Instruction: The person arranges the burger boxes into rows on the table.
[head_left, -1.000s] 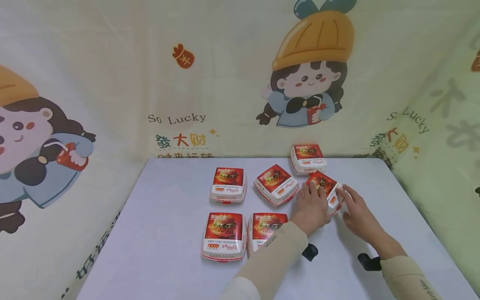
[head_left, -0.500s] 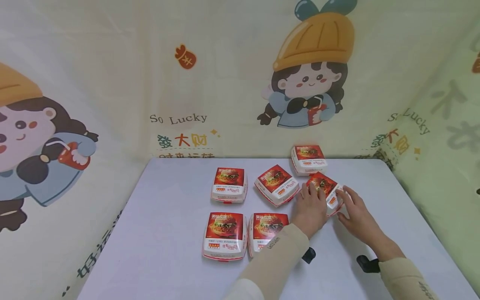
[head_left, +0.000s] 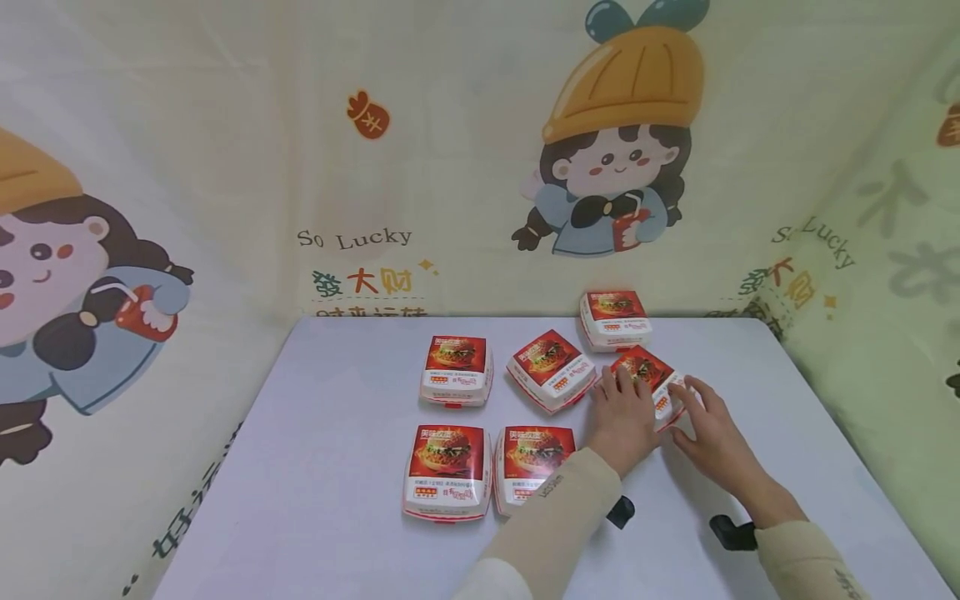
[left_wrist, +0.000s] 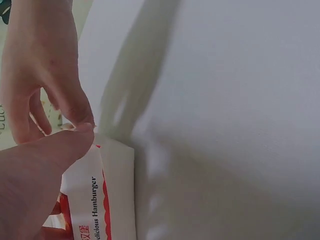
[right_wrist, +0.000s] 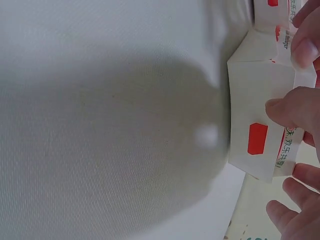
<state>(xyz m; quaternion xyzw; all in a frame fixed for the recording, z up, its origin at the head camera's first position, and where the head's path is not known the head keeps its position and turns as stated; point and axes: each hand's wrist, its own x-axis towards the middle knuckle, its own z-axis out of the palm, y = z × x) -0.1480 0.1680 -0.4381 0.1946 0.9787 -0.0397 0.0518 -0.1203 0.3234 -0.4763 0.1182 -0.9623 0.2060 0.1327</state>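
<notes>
A red and white paper hamburger box (head_left: 642,365) sits turned at an angle on the right side of the table, between both hands. My left hand (head_left: 622,421) holds its left part, with fingers over the printed lid. My right hand (head_left: 712,437) grips the right part, fingers along the far right side. In the right wrist view, the right thumb (right_wrist: 292,107) presses the white front wall of the hamburger box (right_wrist: 250,95). The left thumb (left_wrist: 75,142) lies at a corner of the hamburger box (left_wrist: 115,195) in the left wrist view. The hands hide part of its lid.
An angled hamburger box (head_left: 552,367) lies just left of the held one, and another box (head_left: 615,317) stands behind it. Farther left are a back box (head_left: 455,367) and two front boxes, one (head_left: 448,467) whole in view, one (head_left: 528,458) partly behind the left sleeve.
The right hand shifts very slightly at the box's right side. The boxes stay almost where they were, and both hands remain on the same hamburger box.
</notes>
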